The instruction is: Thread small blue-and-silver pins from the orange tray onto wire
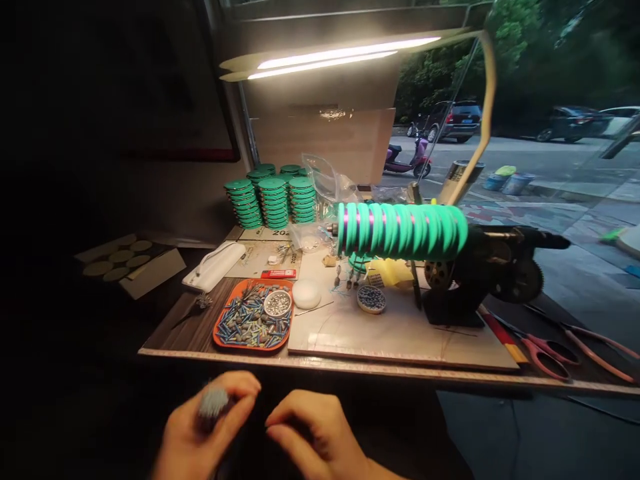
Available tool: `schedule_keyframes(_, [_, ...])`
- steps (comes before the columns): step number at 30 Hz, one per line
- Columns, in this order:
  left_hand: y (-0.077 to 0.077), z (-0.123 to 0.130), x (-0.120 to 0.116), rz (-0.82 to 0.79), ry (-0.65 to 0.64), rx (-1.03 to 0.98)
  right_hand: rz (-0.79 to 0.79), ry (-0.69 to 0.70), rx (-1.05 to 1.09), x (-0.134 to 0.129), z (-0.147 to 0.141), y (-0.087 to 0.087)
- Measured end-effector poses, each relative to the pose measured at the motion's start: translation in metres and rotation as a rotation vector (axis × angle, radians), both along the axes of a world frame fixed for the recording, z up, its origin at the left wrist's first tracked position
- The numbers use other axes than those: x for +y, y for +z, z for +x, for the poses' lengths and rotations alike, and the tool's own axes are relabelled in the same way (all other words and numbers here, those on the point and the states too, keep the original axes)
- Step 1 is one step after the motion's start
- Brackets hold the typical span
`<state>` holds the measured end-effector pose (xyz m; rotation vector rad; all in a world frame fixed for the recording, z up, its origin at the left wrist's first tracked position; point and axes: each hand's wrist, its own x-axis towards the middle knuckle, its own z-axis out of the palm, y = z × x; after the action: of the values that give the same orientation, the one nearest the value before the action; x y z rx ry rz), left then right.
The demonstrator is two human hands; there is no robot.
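My left hand (pixel 205 427), below the table edge, is wrapped round a grey bundle (pixel 215 403) whose bristly round end sticks up between thumb and forefinger; its kind is unclear. Close by, my right hand (pixel 320 433) has thumb and fingertips pinched together, and whatever may be between them is too small to make out. The two hands are slightly apart. Nearest to them on the table is an orange tray (pixel 219 337) full of small blue, yellow and grey pieces. A small round cup (pixel 278 305) of tiny silvery bits stands inside it.
A hand-cranked winder (pixel 465 280) carries a row of green foam spools (pixel 403 230). Stacked green discs (pixel 273 200) stand behind. A dish of dark beads (pixel 371 299), a white round lid (pixel 306 293), scissors (pixel 547 357) and pliers (pixel 600 340) lie about. Overhead hangs a lamp (pixel 345 57).
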<state>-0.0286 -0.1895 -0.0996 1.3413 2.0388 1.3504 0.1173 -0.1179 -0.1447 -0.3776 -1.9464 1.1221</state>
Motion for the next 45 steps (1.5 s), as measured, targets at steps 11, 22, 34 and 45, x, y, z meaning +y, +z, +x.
schedule_keyframes(11, [0.030,-0.037,0.083,-0.461,-0.435,0.728,-0.229,0.027,-0.080,0.000,0.015,0.001])
schedule_keyframes(22, [0.034,-0.030,0.092,-0.525,-0.463,0.827,-0.224,0.013,-0.096,-0.001,0.019,0.002])
schedule_keyframes(34, [0.036,-0.021,0.091,-0.576,-0.456,0.877,-0.245,0.012,-0.086,-0.001,0.017,0.003])
schedule_keyframes(45, [0.034,-0.021,0.089,-0.534,-0.411,0.822,-0.332,-0.020,-0.100,0.004,0.021,0.007])
